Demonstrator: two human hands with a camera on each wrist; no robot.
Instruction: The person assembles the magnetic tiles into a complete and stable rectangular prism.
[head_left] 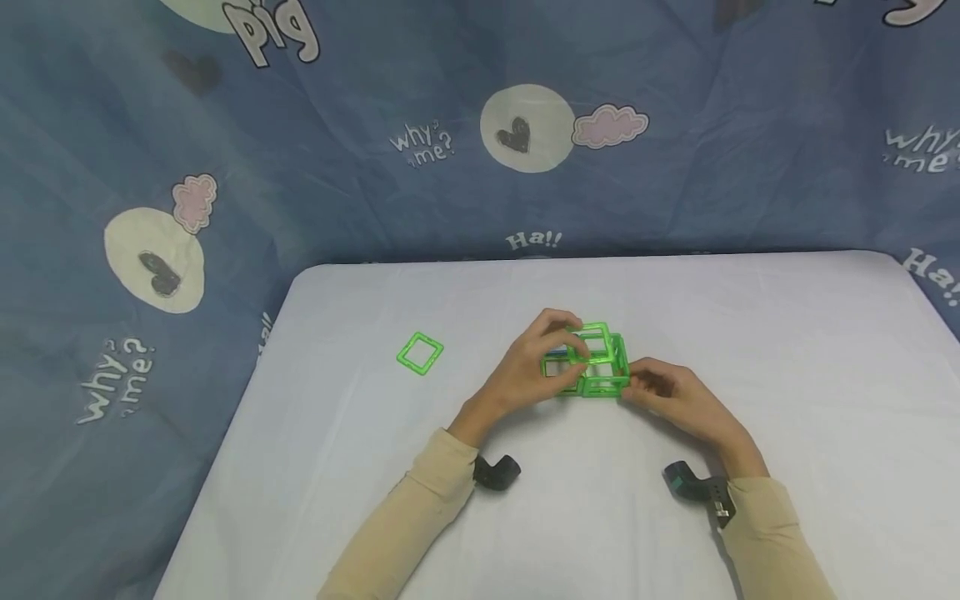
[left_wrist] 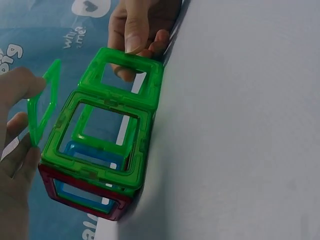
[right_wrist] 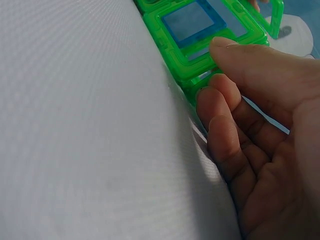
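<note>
My left hand [head_left: 525,367] pinches a green square magnetic tile [left_wrist: 33,122] by its edges, between thumb and fingers. That tile is tilted up beside a boxy structure of magnetic tiles [left_wrist: 90,172]. Most of the structure's frames are green, with a red tile [left_wrist: 82,193] on one end and a blue tile [left_wrist: 92,152] seen through the openings. At the opposite end, my right hand [head_left: 686,400] holds the edge of a green tile [right_wrist: 180,65], thumb on the near frame and other fingers curled behind it.
A loose green square tile [head_left: 411,367] lies flat on the white table [head_left: 345,467], left of the structure. Black cameras [head_left: 497,473] sit on both wrists, close over the tabletop. Behind the table's far edge hangs a blue printed cloth [head_left: 337,167].
</note>
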